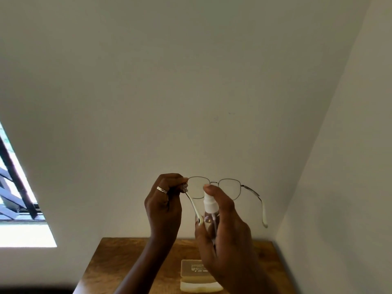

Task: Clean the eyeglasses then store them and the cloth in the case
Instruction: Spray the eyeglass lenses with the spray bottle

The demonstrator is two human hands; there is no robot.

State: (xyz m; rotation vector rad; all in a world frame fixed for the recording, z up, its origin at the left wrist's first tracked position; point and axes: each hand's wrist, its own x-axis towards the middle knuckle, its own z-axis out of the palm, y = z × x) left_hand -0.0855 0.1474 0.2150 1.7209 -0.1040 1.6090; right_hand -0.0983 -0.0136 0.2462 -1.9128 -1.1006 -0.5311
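Wooden surface [118,262] below; our left grip [163,204] pinches crosswise eyeglasses [230,188], temples toward us; right grip [224,236] holds upright spray bottle [209,201].

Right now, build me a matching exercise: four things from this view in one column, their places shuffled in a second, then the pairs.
1 eyeglasses
2 spray bottle
3 eyeglass case
4 ring

A on the wooden table
B held up by the left hand
C in the right hand
D on a finger of the left hand

Pairs: 1-B, 2-C, 3-A, 4-D.
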